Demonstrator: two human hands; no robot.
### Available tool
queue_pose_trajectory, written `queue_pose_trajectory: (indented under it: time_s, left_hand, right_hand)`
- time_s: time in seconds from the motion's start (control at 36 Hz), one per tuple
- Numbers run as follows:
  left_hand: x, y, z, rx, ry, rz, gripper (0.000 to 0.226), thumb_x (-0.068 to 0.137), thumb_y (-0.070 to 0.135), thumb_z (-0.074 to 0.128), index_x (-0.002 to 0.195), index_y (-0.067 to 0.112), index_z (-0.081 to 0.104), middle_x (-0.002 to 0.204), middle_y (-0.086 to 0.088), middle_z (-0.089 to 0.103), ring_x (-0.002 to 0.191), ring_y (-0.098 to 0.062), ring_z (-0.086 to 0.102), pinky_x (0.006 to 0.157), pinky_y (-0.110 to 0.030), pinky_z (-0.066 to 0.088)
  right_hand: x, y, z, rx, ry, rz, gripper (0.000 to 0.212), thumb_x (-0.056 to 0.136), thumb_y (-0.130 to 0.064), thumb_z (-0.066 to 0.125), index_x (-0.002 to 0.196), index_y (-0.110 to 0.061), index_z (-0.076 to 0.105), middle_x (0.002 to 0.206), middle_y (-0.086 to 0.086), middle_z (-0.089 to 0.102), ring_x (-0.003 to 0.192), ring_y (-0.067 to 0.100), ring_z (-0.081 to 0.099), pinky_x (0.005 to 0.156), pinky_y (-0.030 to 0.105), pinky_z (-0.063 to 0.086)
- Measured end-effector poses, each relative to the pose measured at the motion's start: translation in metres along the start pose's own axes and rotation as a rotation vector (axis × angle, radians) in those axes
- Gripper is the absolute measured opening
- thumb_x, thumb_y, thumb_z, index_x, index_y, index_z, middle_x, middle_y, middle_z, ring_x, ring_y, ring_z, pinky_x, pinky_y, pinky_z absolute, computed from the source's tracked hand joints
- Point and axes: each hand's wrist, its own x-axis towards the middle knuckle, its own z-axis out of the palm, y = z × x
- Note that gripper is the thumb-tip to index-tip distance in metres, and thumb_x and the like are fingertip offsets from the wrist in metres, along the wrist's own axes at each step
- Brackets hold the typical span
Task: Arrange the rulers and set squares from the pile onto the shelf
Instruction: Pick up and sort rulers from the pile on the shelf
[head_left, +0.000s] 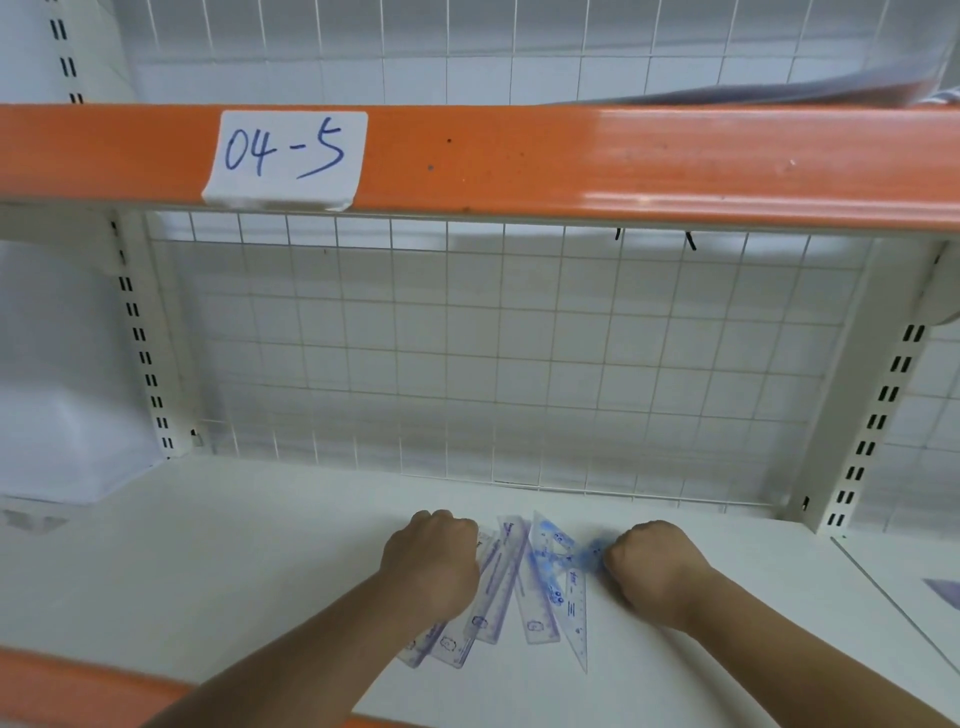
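Your left hand (431, 564) curls over the fanned rulers (498, 597) at 6 o'clock on the shelf (249, 551), its fingers' grip hidden, while your right hand (654, 571) pinches the set square (582, 561) at their 3 o'clock; tugging it may scatter the slick fan.

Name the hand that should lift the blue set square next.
Probably right. The right hand touches a corner of the blue set square; the left hand lies over the rulers beside it.

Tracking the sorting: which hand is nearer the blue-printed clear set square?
Right. The right hand pinches the clear blue-printed set square; the left hand rests on purple-printed clear rulers beside it.
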Motion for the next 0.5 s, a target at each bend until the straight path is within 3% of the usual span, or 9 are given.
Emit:
queue_pose_trajectory:
  time_s: [0.08,0.17,0.28,0.39,0.5]
  left_hand:
    - [0.002,-0.002,0.000,0.003,-0.003,-0.008,0.023,0.094,0.019,0.045,0.114,0.014,0.056,0.117,-0.005,0.054,0.112,-0.023,0.048,0.084,-0.031,0.043]
    - [0.005,-0.003,0.000,-0.010,-0.015,0.010,0.027,0.095,0.022,0.044,0.118,0.014,0.056,0.119,-0.004,0.054,0.114,-0.022,0.048,0.087,-0.032,0.043]
    - [0.006,0.001,-0.002,-0.088,-0.076,0.040,0.030,0.098,0.034,0.043,0.115,0.013,0.056,0.122,-0.004,0.054,0.115,-0.022,0.048,0.093,-0.034,0.043]
    - [0.009,0.006,-0.003,-0.209,-0.157,0.084,0.039,0.095,0.051,0.044,0.076,0.017,0.047,0.084,-0.002,0.052,0.084,-0.020,0.051,0.073,-0.030,0.040]
    - [0.010,0.009,-0.004,-0.448,-0.240,0.148,0.043,0.093,0.049,0.052,0.075,0.010,0.054,0.072,-0.002,0.044,0.066,-0.014,0.040,0.063,-0.027,0.032]
  right_hand:
    - [-0.001,0.002,0.005,0.238,0.159,0.070,0.020,0.089,-0.021,0.041,0.087,-0.018,0.060,0.089,0.004,0.061,0.082,0.025,0.048,0.058,0.025,0.027]
    - [0.000,0.000,0.010,0.419,0.344,0.083,0.015,0.082,-0.014,0.043,0.070,-0.020,0.050,0.069,-0.005,0.046,0.075,0.020,0.042,0.049,0.019,0.021]
    - [0.004,-0.008,0.017,0.470,0.670,0.023,0.034,0.061,-0.005,0.056,0.078,-0.028,0.075,0.061,-0.009,0.058,0.058,0.017,0.057,0.043,0.020,0.041]
    - [0.005,-0.025,0.010,0.528,0.881,-0.109,0.032,0.076,-0.017,0.048,0.088,-0.024,0.078,0.071,-0.009,0.063,0.063,0.014,0.056,0.052,0.017,0.046]
    - [0.004,-0.038,0.000,0.496,0.993,-0.154,0.027,0.078,-0.017,0.052,0.088,-0.023,0.078,0.075,-0.005,0.064,0.067,0.015,0.054,0.053,0.018,0.045]
